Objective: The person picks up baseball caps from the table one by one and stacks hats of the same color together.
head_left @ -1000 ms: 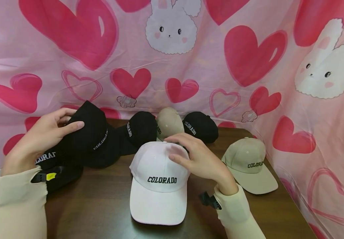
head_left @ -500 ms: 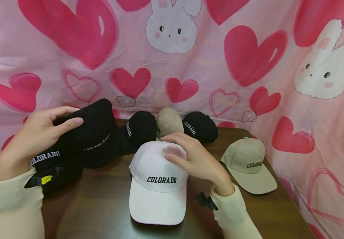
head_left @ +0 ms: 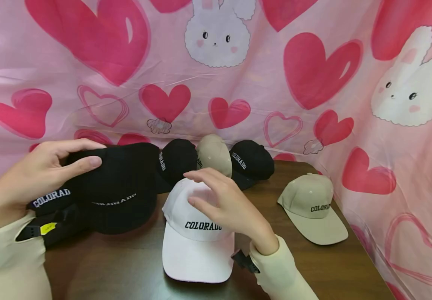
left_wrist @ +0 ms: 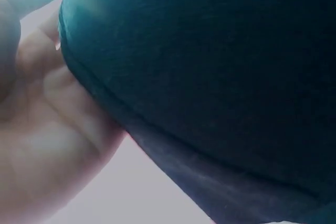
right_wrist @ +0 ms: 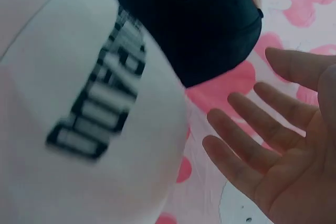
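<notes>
On the left of the head view, my left hand (head_left: 41,179) grips a black baseball cap (head_left: 122,177) at its crown, thumb on the near side and fingers behind. Its white COLORADO lettering faces forward and down. Dark cloth of this cap fills most of the left wrist view beside the palm (left_wrist: 58,145). A white baseball cap (head_left: 197,260) with black COLORADO lettering sits on the table in the middle, brim toward me. My right hand (head_left: 225,204) overlaps its crown in the head view. The right wrist view shows those fingers (right_wrist: 252,114) spread and apart from the white cap.
Another black cap (head_left: 51,198) lies partly hidden below the left hand. Along the back stand a black cap (head_left: 180,160), a beige cap (head_left: 216,154) and a black cap (head_left: 253,160). One more beige cap (head_left: 309,200) sits near the table's right edge (head_left: 363,250). A pink heart-print cloth hangs behind.
The left hand has tipped and lowered the black cap, bringing it nearer and a little right. The right hand has shifted left across the white cap, which stays in place.
</notes>
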Demonstrator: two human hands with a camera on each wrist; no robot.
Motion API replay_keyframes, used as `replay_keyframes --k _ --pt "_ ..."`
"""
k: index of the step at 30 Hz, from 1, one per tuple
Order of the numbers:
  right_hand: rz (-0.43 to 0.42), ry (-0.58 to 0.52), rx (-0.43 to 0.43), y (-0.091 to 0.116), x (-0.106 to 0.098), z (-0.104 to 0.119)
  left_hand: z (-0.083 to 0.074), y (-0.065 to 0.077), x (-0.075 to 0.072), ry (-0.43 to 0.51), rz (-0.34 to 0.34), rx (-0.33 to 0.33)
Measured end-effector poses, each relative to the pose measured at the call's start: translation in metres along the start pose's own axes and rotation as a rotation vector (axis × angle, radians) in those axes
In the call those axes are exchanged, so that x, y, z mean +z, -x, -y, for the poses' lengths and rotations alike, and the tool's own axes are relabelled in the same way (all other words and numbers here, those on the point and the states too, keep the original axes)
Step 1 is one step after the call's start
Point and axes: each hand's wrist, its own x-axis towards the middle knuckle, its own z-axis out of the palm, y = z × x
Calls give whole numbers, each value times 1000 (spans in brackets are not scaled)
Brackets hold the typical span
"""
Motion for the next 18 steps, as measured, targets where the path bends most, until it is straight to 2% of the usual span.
replay_keyframes --k 5,8,12,18 --pt "-23 25 32 -9 11 10 -1 3 1 -36 69 59" --pt "-15 32 41 -13 19 15 -2 4 1 -38 124 136" --pt "3 14 44 -18 30 20 -2 3 3 -23 188 282" --pt "-25 41 62 -21 37 25 -1 -3 11 44 275 399"
